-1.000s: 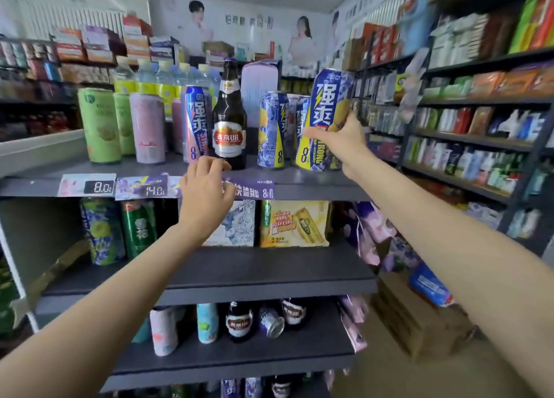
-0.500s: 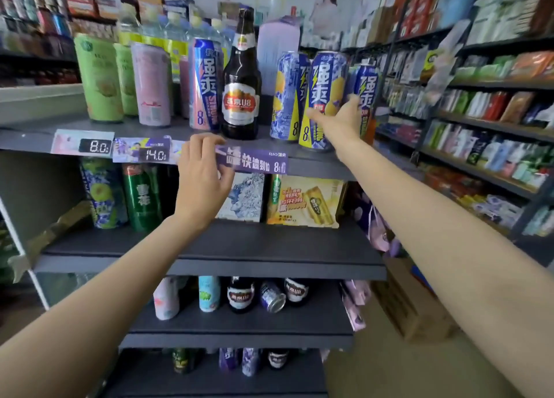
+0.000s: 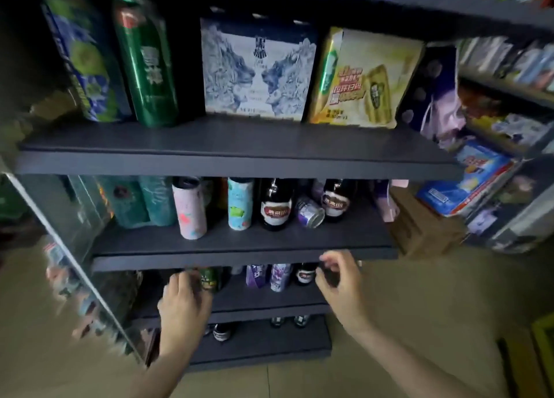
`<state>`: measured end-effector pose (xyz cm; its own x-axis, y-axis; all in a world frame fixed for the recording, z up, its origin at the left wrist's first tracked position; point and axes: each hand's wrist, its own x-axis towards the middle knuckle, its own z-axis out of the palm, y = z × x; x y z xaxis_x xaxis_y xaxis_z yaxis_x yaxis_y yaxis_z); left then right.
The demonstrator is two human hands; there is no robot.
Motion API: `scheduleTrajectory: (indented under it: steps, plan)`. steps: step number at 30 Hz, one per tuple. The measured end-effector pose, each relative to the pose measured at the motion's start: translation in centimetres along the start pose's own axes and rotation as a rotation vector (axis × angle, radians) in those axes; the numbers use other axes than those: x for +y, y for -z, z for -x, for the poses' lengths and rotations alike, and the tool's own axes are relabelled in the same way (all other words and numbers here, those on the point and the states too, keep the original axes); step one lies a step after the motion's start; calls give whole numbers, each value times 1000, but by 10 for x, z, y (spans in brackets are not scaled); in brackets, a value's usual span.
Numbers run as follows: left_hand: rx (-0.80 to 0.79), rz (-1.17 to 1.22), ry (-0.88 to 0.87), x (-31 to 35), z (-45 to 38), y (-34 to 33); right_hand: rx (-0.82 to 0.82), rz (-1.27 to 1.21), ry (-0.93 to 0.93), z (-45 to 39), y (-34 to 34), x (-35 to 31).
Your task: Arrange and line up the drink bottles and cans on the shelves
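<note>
Hands reach low toward the dark shelving, both forearms stretched forward and down from the bottom edge of the view; the left hand (image 3: 183, 303) sits back-up in front of the lower shelf (image 3: 269, 300), fingers bent toward a small green can (image 3: 209, 278), though blur hides whether they touch it, so its hold cannot be told; the right hand (image 3: 340, 280) hovers just below the lip of the middle shelf (image 3: 239, 258), thumb and fingers loosely curled with nothing between them; on that middle shelf stand a pink patterned can (image 3: 192, 210), a pale blue can (image 3: 239, 204) and two brown beer bottles (image 3: 275, 205), with a purple can (image 3: 310, 213) lying on its side between the bottles; the shelf above carries a tall green can (image 3: 147, 64) and two carton packs (image 3: 257, 70) side by side.
</note>
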<state>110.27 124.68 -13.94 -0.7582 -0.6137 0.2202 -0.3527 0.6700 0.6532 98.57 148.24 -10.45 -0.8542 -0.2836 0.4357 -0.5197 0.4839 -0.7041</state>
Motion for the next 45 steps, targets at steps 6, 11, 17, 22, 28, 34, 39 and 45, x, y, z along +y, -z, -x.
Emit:
scheduleTrajectory:
  steps: [6,11,17,22,28,34,39,45]
  plan:
    - [-289,105,184,-66,-10,-125,-286,67,-226,4,-95,126]
    - [-190,280,29,-75,-28,-203,-192,122,14,-21,-148,172]
    - [-122,446,24,-71,-62,-253,-214,136,98,-34,-184,189]
    - [-164,481,34,-68,-89,-270,-200,221,84,-39,-193,201]
    - [-173,495,102,-61,-101,-290,-226,43,-31,-44,-199,207]
    - [-90,446,58,-69,-57,-265,-184,-54,-49,-19,-177,208]
    - [-264,343,-10,-87,-6,-208,-290,-56,-37,30,-119,182]
    - [-416,282,-49,-41,35,-76,-397,14,0,44,4,88]
